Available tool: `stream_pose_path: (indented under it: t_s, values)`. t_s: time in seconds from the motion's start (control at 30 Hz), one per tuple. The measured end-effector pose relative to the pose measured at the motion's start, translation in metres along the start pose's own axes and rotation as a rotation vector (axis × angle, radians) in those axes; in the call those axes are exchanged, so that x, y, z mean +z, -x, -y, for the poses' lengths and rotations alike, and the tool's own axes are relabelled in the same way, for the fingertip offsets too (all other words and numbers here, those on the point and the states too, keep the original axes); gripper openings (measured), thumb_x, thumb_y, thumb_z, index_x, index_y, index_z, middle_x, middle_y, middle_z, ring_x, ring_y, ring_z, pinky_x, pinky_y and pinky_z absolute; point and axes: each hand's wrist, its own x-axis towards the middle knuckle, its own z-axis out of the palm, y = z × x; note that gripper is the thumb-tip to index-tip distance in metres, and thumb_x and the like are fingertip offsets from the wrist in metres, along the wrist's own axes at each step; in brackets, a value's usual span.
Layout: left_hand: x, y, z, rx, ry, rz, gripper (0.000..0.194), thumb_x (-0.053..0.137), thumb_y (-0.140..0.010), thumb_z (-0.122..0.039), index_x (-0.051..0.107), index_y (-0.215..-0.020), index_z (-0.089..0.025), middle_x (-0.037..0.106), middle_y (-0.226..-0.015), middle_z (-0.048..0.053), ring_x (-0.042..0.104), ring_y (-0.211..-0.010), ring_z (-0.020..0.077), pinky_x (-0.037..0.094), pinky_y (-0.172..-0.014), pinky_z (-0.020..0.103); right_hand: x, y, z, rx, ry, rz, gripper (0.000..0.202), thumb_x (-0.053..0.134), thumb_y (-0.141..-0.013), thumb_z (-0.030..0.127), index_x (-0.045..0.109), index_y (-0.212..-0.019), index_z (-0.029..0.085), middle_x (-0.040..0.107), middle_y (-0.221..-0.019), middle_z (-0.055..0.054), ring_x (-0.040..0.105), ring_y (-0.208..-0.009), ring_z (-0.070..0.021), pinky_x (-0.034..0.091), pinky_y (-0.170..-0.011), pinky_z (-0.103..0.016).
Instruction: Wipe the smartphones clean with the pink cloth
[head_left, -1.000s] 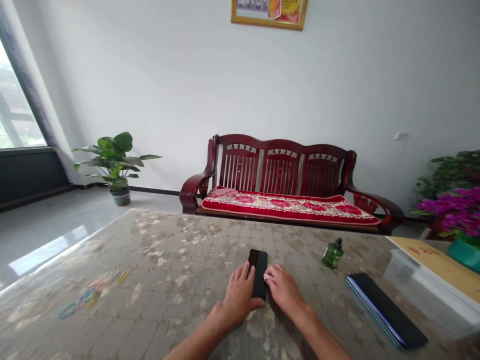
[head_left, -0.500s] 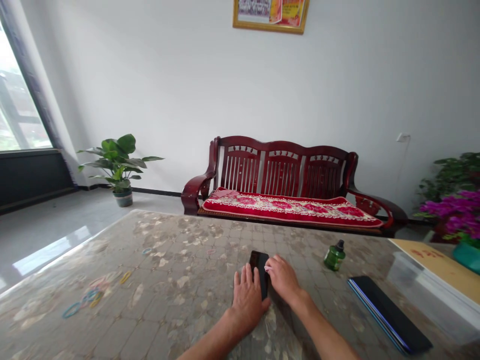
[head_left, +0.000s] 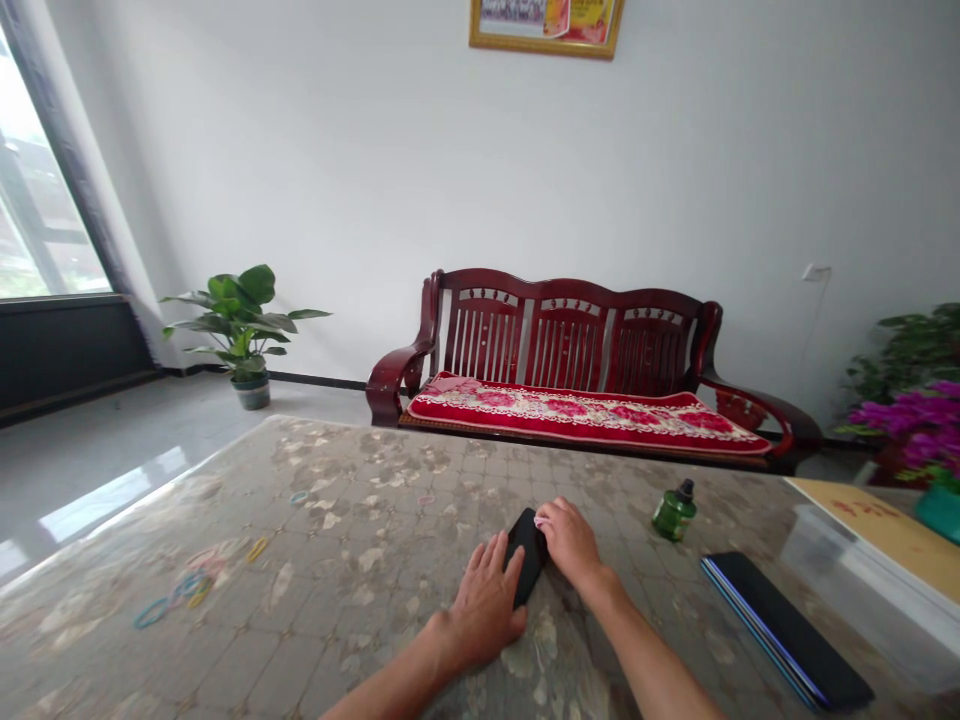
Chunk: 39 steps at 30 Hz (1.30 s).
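A black phone [head_left: 531, 560] lies flat and slanted on the patterned tablecloth [head_left: 360, 600]. My left hand [head_left: 487, 600] rests over its left side, fingers spread and stretched out. At the phone's upper right edge is my right hand [head_left: 571, 540], its fingers pinched on a small pale pinkish-white piece [head_left: 541, 521], too small to name. Part of the phone is hidden under my left fingers.
To the right stand a green bottle [head_left: 674, 510], a dark folded case [head_left: 786, 628] and a clear box [head_left: 862, 590]. Colourful rubber bands [head_left: 187, 585] lie at the left. Beyond the table is a red wooden bench [head_left: 570, 340].
The phone has turned, its top now slanting to the right. My left hand has shifted slightly left and tilted with it. My right hand still pinches the pale piece. The view has moved a little.
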Motion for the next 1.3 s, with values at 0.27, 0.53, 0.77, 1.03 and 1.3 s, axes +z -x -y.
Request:
stream_pose_path:
  t_s: [0.27, 0.53, 0.77, 1.03, 1.3]
  values:
    - [-0.007, 0.003, 0.006, 0.059, 0.004, 0.039, 0.083, 0.062, -0.073, -0.033, 0.036, -0.150, -0.013, 0.017, -0.162, 0.017, 0.017, -0.148, 0.0319, 0.014, -0.121, 0.042, 0.010, 0.001, 0.009, -0.086, -0.031, 0.044, 0.018, 0.052, -0.091, 0.018, 0.068, -0.086, 0.025, 0.065, -0.096, -0.001, 0.057, -0.096, -0.0157, 0.037, -0.083, -0.023]
    - [-0.007, 0.007, 0.001, 0.081, -0.202, 0.077, 0.084, 0.072, -0.077, -0.029, 0.033, -0.151, -0.019, 0.025, -0.158, 0.021, 0.027, -0.144, 0.0391, 0.031, -0.113, 0.050, 0.007, 0.006, -0.009, 0.010, -0.013, -0.049, 0.018, 0.051, -0.091, 0.018, 0.067, -0.087, 0.024, 0.064, -0.096, -0.003, 0.056, -0.096, -0.0187, 0.038, -0.082, -0.025]
    - [-0.017, 0.013, -0.013, 0.062, -0.337, 0.074, 0.087, 0.080, -0.072, -0.027, 0.039, -0.149, -0.022, 0.038, -0.150, 0.027, 0.043, -0.132, 0.0470, 0.042, -0.101, 0.059, 0.005, 0.020, -0.020, 0.029, -0.181, -0.024, 0.016, 0.051, -0.086, 0.018, 0.066, -0.082, 0.024, 0.065, -0.092, -0.003, 0.060, -0.090, -0.0168, 0.041, -0.079, -0.024]
    - [-0.060, 0.024, -0.001, 0.155, -0.241, 0.076, 0.053, 0.048, -0.084, -0.010, 0.048, -0.137, -0.014, 0.066, -0.117, 0.019, 0.068, -0.099, 0.0315, 0.054, -0.084, 0.039, -0.009, 0.025, -0.024, 0.090, -0.524, -0.245, 0.021, 0.050, -0.085, 0.034, 0.066, -0.082, 0.022, 0.068, -0.088, -0.005, 0.062, -0.084, -0.0201, 0.047, -0.077, -0.029]
    - [-0.079, 0.020, 0.013, 0.033, -0.024, 0.083, 0.031, 0.037, -0.095, -0.019, 0.056, -0.119, -0.021, 0.073, -0.097, 0.011, 0.071, -0.091, 0.0276, 0.052, -0.077, 0.032, -0.011, 0.033, 0.029, -0.047, -0.389, -0.261, 0.018, 0.047, -0.091, 0.024, 0.064, -0.086, 0.024, 0.064, -0.092, -0.005, 0.060, -0.090, -0.0196, 0.046, -0.081, -0.029]
